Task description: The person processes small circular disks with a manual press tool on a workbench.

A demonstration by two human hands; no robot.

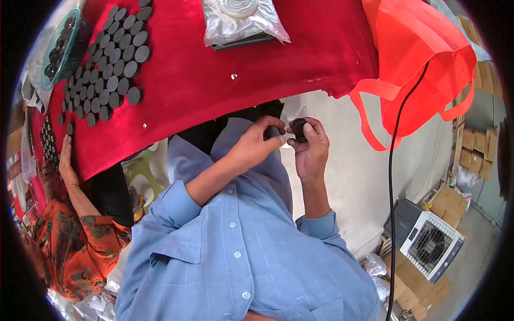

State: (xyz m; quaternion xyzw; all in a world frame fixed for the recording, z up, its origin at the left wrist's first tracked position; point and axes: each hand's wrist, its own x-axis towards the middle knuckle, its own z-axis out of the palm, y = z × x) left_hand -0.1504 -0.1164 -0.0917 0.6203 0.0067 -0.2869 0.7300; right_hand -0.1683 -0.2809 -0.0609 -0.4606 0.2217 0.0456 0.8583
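Over my lap, just off the table's near edge, my two hands are close together. My left hand (256,143) pinches a small dark round piece (272,131) between thumb and fingers, which partly cover it. My right hand (313,152) grips a black round cap (298,130) by its rim, its thumb on the near side. A small pale bit shows between the hands, too blurred to name. Many flat black discs (123,85) lie spread on the red-covered table (187,80) at the upper left.
A teal basket (76,51) of dark glossy pieces stands far left. A clear plastic bag (241,21) holding a pale ring lies over a dark flat object. An orange bag (423,69) and a black cable (395,176) hang right. At left, another person's hand (67,160) touches the table.
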